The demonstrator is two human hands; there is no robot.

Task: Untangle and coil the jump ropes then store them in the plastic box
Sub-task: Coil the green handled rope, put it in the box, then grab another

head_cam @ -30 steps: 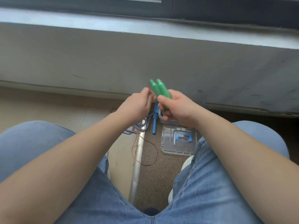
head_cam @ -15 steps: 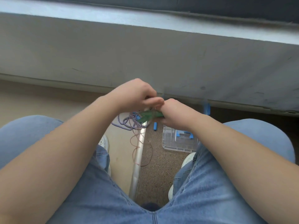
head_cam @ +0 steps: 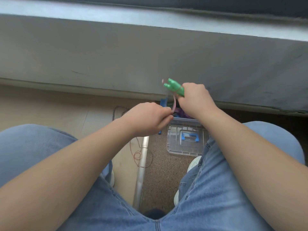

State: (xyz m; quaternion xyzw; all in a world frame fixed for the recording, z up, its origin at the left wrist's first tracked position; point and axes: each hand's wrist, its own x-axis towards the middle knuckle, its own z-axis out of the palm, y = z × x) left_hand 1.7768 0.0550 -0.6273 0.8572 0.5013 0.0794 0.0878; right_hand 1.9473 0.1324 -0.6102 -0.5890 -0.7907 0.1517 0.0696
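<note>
While my right hand grips the two green jump-rope handles side by side, their tips pointing up and away from it, I see my left hand lower and nearer to me, pinching the thin reddish rope that runs down from the handles. Just below the right wrist sits the clear plastic box, with purple rope inside it. Its clear lid with a blue latch lies on the floor nearer me. More reddish cord loops over a metal strip beneath my left hand.
</note>
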